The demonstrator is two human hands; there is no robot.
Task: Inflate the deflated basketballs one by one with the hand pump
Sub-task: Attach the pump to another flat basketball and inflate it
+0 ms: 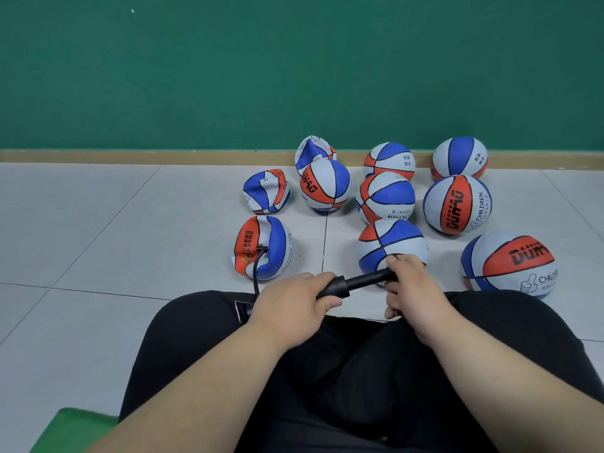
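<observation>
Across the lap (327, 371): pump (354, 282) held in both hands, clear of the floor.
Left hand (294, 300): wrapped round the thick barrel, thumb underneath. This is the anchor hand.
Right hand (408, 284): fingers curled round the handle end; the handle itself is hidden under them.
Axis: pump's long axis runs left to right, right end tipped slightly away from the body. Thin rod shows between the hands, so I judge the plunger is part-way out.
Hose (256, 271): leaves the pump's left end and runs forward to the ball, slack and curved.
Ball (277, 246): on the floor (130, 230) ahead and left of the left hand, dented and folded in, with the hose tip seated in its orange panel.
Next stroke: likely the right hand drives the rod leftward along that axis into the barrel while the left holds firm. The left hand is the nearer one to the ball, and a yank sideways could pull the tip out.
Flat balls (266, 191): two more, farther back and left.
Round balls (457, 204): a cluster to the right — they look filled.
Wall (294, 60): green, behind everything.
</observation>
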